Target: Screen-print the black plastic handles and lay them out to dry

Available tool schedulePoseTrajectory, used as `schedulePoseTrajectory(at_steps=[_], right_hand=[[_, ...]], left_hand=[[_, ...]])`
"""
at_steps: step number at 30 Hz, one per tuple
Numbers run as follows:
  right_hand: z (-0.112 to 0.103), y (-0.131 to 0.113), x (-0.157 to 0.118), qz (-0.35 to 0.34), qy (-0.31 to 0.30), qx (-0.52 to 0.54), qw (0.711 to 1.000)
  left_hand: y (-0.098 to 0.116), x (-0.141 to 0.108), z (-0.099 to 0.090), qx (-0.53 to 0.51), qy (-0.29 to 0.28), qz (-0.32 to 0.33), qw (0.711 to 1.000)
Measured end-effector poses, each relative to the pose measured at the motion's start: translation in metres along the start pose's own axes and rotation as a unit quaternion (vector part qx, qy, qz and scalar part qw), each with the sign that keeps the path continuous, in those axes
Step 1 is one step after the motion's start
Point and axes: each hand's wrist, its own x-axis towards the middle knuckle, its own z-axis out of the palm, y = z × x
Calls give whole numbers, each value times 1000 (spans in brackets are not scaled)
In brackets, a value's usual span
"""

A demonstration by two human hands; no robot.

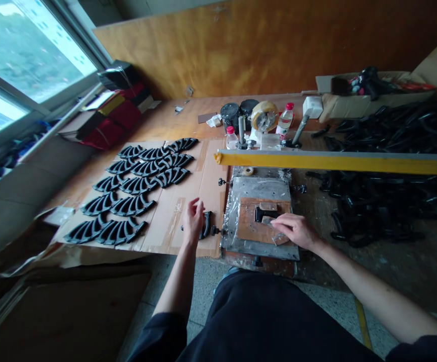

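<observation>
My left hand (193, 219) is above the cardboard sheet, its fingers loosely bent and apart, with nothing seen in them. Just right of it lies a single curved black plastic handle (206, 226), partly covered by the hand. My right hand (296, 230) reaches over the metal fixture plate (258, 187), thumb and fingers pinched together at the right end of another black handle (264, 214). That handle lies on a brown board (246, 226) between small blocks (280, 239). The fingertips hide the handle's end.
Rows of black handles (135, 183) cover the left of the cardboard (169, 221). A yellow-and-grey bar (335, 161) crosses above the fixture's far side. Heaped black parts (376, 201) lie right. Behind stand a tape roll (264, 116), a bottle (285, 120) and dark tubs (230, 115).
</observation>
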Motion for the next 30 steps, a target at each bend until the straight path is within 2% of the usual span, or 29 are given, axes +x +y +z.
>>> schedulePoseTrajectory(at_steps=[1, 3, 5, 7, 8, 10, 12, 13, 15, 18, 20, 23, 26, 30], right_hand=[[-7, 6, 0, 44, 30, 5, 999], [-22, 25, 2, 133, 87, 26, 987], [-37, 50, 4, 210, 152, 63, 964], [-56, 74, 6, 263, 236, 91, 931], [-66, 83, 6, 276, 275, 95, 916], [-87, 93, 10, 285, 333, 91, 894], [-101, 91, 18, 279, 363, 79, 886], [-104, 86, 25, 266, 362, 68, 891], [-101, 69, 44, 212, 330, 24, 920], [-76, 36, 79, 89, 214, -92, 968], [-55, 18, 99, 50, 132, -172, 975], [-28, 3, 111, 77, 15, -242, 967], [-12, -3, 95, 82, -56, -258, 961], [-9, -12, 53, -70, -129, -236, 961]], left_hand=[[32, 2, 12, -88, -39, 36, 995], [94, 3, 35, -227, -103, 95, 964], [142, -4, 51, -288, -161, 123, 936], [163, -14, 54, -301, -179, 138, 927], [163, -21, 52, -296, -175, 138, 929], [142, -34, 44, -263, -177, 109, 942], [105, -45, 38, -203, -215, 49, 954], [83, -50, 37, -169, -239, 19, 956], [43, -56, 41, -109, -259, -10, 960], [3, -60, 57, -26, -233, -16, 972], [-9, -60, 66, 14, -218, -19, 976], [-14, -56, 72, 40, -215, -21, 976], [-17, -54, 71, 43, -217, -22, 975], [-21, -52, 70, 39, -219, -28, 974]])
